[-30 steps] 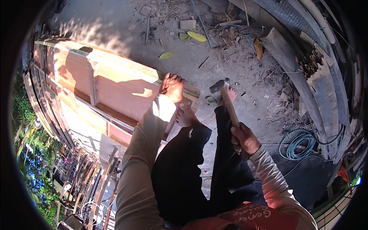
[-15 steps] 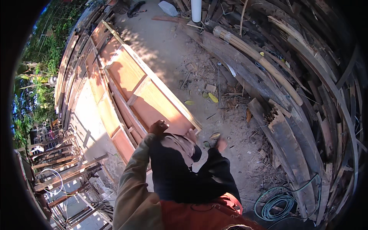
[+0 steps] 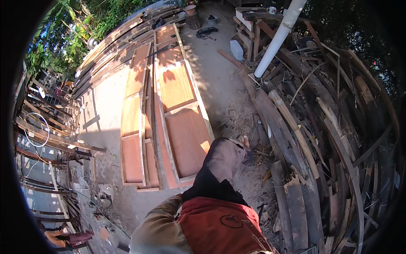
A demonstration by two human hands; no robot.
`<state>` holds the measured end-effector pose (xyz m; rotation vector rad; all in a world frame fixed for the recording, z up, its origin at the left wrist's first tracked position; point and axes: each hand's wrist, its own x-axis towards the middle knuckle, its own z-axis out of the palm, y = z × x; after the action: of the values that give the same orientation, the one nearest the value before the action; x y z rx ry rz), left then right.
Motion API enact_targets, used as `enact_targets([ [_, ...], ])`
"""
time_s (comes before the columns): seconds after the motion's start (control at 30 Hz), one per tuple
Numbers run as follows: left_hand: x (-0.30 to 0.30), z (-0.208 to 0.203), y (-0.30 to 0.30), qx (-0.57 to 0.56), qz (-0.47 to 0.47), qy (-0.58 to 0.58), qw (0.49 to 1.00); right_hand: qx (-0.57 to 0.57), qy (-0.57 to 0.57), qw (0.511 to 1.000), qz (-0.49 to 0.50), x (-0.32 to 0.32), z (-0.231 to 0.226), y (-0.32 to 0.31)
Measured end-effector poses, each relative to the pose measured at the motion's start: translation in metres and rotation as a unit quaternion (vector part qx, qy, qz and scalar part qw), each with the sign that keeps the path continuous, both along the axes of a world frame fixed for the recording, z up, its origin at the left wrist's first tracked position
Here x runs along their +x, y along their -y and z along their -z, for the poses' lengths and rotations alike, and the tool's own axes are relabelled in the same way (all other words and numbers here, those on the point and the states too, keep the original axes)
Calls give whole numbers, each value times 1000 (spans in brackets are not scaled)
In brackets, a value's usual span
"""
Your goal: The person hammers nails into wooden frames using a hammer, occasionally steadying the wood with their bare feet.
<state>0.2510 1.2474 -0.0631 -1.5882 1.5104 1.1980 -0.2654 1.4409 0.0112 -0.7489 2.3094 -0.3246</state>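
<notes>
Though near the left sleeve (image 3: 154, 224) — framed panel (image 3: 186, 142), fingers hidden

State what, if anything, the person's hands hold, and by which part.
It cannot be told: neither hand is visible; only the left sleeve shows beside the red shirt.

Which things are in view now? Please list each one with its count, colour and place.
wood-framed panels: at least two, orange-brown, ground left of centre
timber pile: one, grey-brown, right side
bamboo-like poles: several, tan, on the pile
long boards: several, brown, upper left
pipe: one, white, upper right
container: one, pale, near the pile's far end
mug: one, white, top right
flowerpot: one, pinkish, top centre
ring-shaped cord: one, white, left side
plants: uncounted, green, upper left
shirt: one, red, bottom centre
left sleeve: one, tan, bottom
trousers: one pair, dark, below centre
hands: none in view
</notes>
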Motion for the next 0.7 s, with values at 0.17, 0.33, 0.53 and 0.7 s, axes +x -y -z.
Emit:
enact_targets([
  [0.17, -7, 26, 55, -44, -88, -10, 995, -134, -68, 988, -42, -29, -51, 105],
  [0.33, -28, 28, 149, -49, -172, 1, 984, -420, 69, 905, 21, -53, -72, 241],
  [0.53, -29, 33, 234, -29, -249, 20, 968, -264, -72, 955, -112, -70, -46, 437],
  [0.7, -42, 40, 348, -7, -166, -34, 986, -68, -101, 984, -130, -83, 5, 506],
])
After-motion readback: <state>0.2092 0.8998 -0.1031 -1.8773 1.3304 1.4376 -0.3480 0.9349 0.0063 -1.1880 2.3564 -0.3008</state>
